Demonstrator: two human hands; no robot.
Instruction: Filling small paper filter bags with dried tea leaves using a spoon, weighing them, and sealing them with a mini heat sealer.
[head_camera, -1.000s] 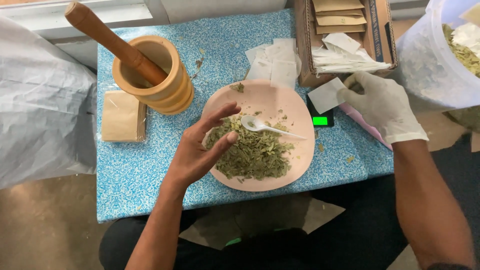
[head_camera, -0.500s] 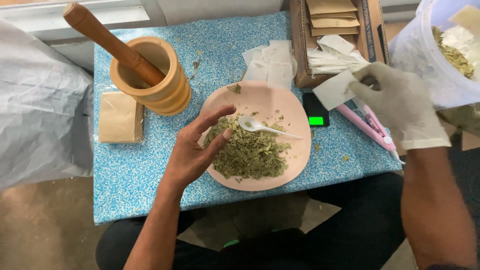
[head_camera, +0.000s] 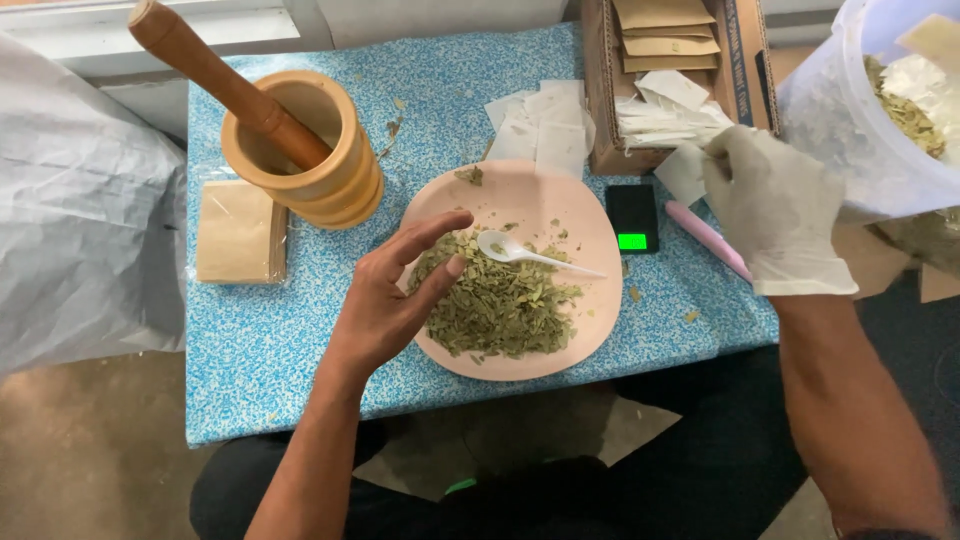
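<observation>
- Two hands are over the blue speckled tabletop (head_camera: 270, 340), one bare and one in a white glove.
- My left hand (head_camera: 395, 295) is bare and loose, fingers spread and gripping nothing, its fingertips touching the near-left edge of the pile of dried green leaves (head_camera: 495, 305).
- Those leaves lie on a pink plate (head_camera: 590, 215) just right of my left hand, with a white plastic spoon (head_camera: 525, 253) resting on top of them.
- My gloved right hand (head_camera: 775, 205) pinches a small white paper bag (head_camera: 685, 172), held just in front of the cardboard box (head_camera: 745, 60) of bags.
- Between my hands, a small black scale (head_camera: 633, 215) sits beside the plate.
- A pink stick-like tool (head_camera: 705, 235) lies under my right hand.
- Beyond my left hand, a wooden mortar (head_camera: 305, 150) holds a pestle (head_camera: 225, 80).
</observation>
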